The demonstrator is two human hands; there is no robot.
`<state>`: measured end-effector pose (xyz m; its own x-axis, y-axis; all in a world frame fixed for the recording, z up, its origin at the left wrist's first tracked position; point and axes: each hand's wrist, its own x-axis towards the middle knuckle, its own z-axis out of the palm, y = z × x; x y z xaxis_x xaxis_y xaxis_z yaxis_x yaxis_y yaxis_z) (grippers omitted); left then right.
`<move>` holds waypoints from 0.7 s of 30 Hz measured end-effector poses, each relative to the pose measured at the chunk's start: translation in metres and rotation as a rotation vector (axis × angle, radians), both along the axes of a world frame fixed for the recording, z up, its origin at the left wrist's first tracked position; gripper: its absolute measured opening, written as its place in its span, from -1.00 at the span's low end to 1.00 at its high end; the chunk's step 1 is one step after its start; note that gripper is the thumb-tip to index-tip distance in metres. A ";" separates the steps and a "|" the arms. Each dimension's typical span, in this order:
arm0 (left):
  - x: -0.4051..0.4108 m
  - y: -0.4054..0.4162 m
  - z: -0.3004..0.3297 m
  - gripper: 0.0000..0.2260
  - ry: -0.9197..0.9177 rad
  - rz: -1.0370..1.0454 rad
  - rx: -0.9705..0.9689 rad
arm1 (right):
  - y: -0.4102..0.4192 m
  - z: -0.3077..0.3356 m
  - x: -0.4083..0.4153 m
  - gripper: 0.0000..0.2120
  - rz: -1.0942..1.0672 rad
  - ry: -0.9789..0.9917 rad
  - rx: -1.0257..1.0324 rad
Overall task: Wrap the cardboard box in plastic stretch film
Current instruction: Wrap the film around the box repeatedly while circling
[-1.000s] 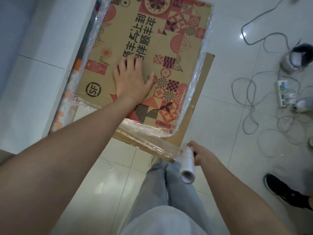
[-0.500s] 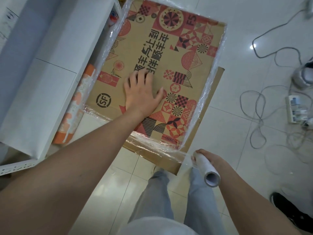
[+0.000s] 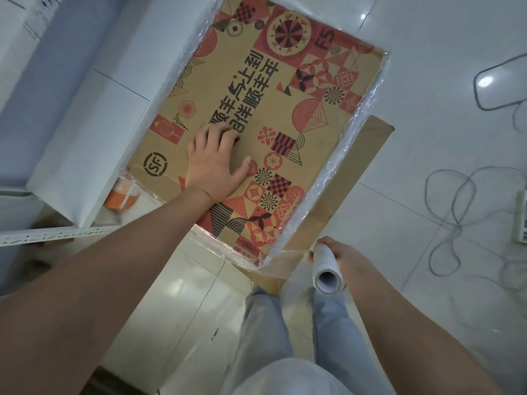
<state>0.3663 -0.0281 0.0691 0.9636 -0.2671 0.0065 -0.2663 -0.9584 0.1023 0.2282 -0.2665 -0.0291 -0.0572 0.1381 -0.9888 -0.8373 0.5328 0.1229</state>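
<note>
A tall cardboard box point(image 3: 308, 81) with red and black printed patterns stands on the floor below me. Clear stretch film point(image 3: 336, 172) clings around its sides. My left hand point(image 3: 215, 163) lies flat on the box top, fingers spread. My right hand point(image 3: 342, 256) grips a white roll of stretch film point(image 3: 328, 269) just off the box's near right corner. A short sheet of film point(image 3: 285, 262) runs from the roll to that corner.
A flat cardboard sheet point(image 3: 362, 169) lies under the box. A white shelf unit point(image 3: 85, 132) stands close on the left, with an orange package point(image 3: 122, 195) beside it. Loose cables point(image 3: 453, 212) and a power strip point(image 3: 522, 220) lie on the tiled floor at right. My legs point(image 3: 299, 337) are below.
My right hand has carried the roll from the box's near side rightward around the near right corner, drawing film along. My left hand stays pressed on the top.
</note>
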 end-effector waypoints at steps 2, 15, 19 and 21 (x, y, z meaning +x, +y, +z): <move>-0.001 0.000 -0.001 -0.52 -0.001 0.002 0.005 | -0.005 -0.002 0.013 -0.84 0.034 0.035 0.020; 0.000 0.000 -0.003 -0.55 -0.066 0.010 -0.026 | -0.006 -0.006 0.060 -0.76 0.522 -0.049 -0.010; 0.000 0.000 -0.003 -0.55 -0.044 0.007 -0.017 | -0.004 -0.014 0.065 -0.67 0.557 -0.104 -0.042; 0.000 0.001 -0.003 -0.56 -0.031 0.004 -0.023 | -0.004 -0.018 0.067 -0.65 0.560 -0.125 0.005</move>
<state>0.3667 -0.0272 0.0661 0.9640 -0.2625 0.0423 -0.2657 -0.9571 0.1160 0.2952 -0.2708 -0.0472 -0.0056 0.1256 -0.9921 -1.0000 0.0035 0.0061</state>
